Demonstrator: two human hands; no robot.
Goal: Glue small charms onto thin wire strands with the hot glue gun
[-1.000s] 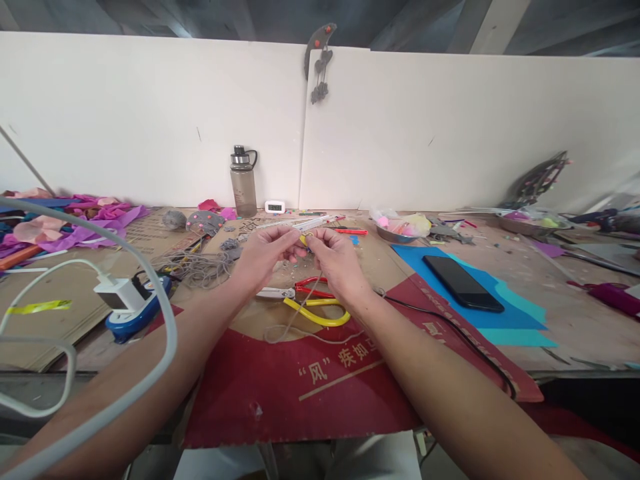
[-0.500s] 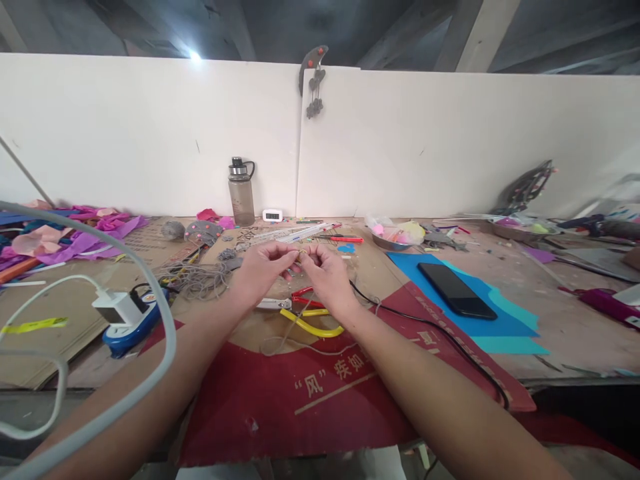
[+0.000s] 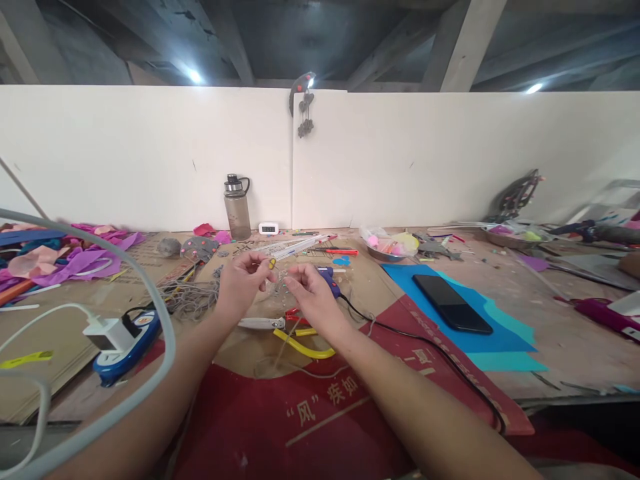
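Over the middle of the cardboard, my left hand [image 3: 243, 283] pinches a small yellow ring-like piece [image 3: 272, 264] between thumb and fingertips. A short gap away, my right hand [image 3: 314, 297] has its thumb and fingers curled close together; whatever sits between them, if anything, is too small to make out. Just beyond the right hand lies a blue hot glue gun [image 3: 329, 280], partly hidden by it. Under the hands are scissors [image 3: 263, 323] with a grey blade and yellow-handled pliers [image 3: 305, 347]. A loose strand of grey yarn [image 3: 320, 375] trails across the cardboard below them.
Tangled grey yarn [image 3: 193, 300] and a blue power strip [image 3: 127, 353] lie left, with a thick grey cable [image 3: 167, 320] arching in front. A phone [image 3: 450, 303] rests on blue sheets [image 3: 500, 343] at right. A bottle [image 3: 237, 210] and bowl [image 3: 387, 250] stand behind.
My hands have come apart from each other: the left has moved left with the yellow piece, which now shows. The glue gun has come into sight. The view has tipped up slightly.
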